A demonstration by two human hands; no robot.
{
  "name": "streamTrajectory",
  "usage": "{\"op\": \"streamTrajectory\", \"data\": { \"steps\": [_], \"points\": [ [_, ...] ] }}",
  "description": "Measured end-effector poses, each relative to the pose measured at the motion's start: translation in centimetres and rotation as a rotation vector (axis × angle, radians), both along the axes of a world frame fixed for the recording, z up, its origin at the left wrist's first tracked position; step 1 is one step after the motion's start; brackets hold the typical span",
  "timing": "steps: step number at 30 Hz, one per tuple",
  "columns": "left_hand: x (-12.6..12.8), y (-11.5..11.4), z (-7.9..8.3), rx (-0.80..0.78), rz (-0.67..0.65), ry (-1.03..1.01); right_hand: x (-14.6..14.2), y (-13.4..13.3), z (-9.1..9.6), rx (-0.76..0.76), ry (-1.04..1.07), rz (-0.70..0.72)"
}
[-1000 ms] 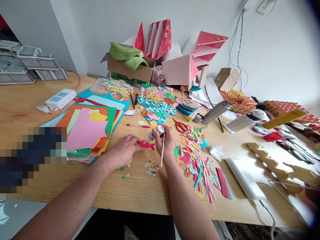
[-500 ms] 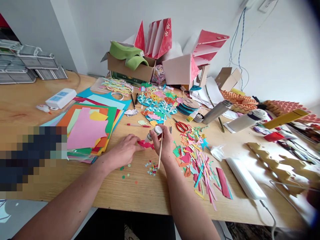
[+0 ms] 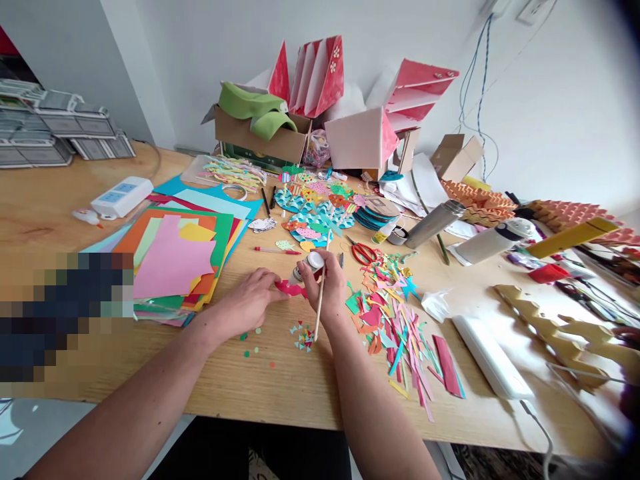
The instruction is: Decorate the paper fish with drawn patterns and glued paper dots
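My left hand (image 3: 255, 293) rests on the table with its fingertips holding down the end of a small pink-red paper cutout (image 3: 286, 287). In my right hand (image 3: 330, 287) is a small white glue bottle (image 3: 314, 260), tilted so its nozzle points down at the cutout. The same hand also keeps a thin wooden stick (image 3: 319, 313) between its fingers, one end low near the tabletop. Just below lie tiny coloured paper bits (image 3: 303, 335), with several green paper dots (image 3: 247, 354) to their left. My right fingers partly hide the cutout.
Stacked coloured paper (image 3: 170, 260) lies at left. Red-handled scissors (image 3: 363, 253) and paper scraps (image 3: 395, 327) are at right, near a white power strip (image 3: 493, 360). A red pen (image 3: 277, 251) and decorated paper fish (image 3: 307, 233) lie beyond my hands. Metal flasks (image 3: 435, 225) stand farther right.
The lower end of the wooden stick has shifted slightly left and down. My hands stay nearly where they were. At the far right edge, a dark hand-like shape has come in by the egg-carton piece.
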State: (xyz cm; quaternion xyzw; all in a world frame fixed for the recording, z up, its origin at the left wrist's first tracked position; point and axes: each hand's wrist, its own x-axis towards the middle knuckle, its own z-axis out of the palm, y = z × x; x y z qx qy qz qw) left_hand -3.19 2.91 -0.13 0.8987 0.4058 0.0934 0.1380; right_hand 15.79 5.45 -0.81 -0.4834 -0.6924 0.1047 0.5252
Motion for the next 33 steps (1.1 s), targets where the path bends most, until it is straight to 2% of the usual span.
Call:
{"op": "streamTrajectory", "data": {
  "steps": [15, 20, 33],
  "points": [
    [0.05, -0.03, 0.28, -0.026, 0.013, 0.011, 0.1, -0.1, 0.02, 0.039, 0.001, -0.029],
    [0.04, 0.0, 0.18, -0.012, 0.01, -0.005, 0.03, -0.03, 0.01, 0.007, -0.022, 0.005],
    [0.08, 0.03, 0.02, -0.017, 0.02, -0.022, 0.16, 0.09, -0.21, -0.004, -0.002, -0.044]
  ]
}}
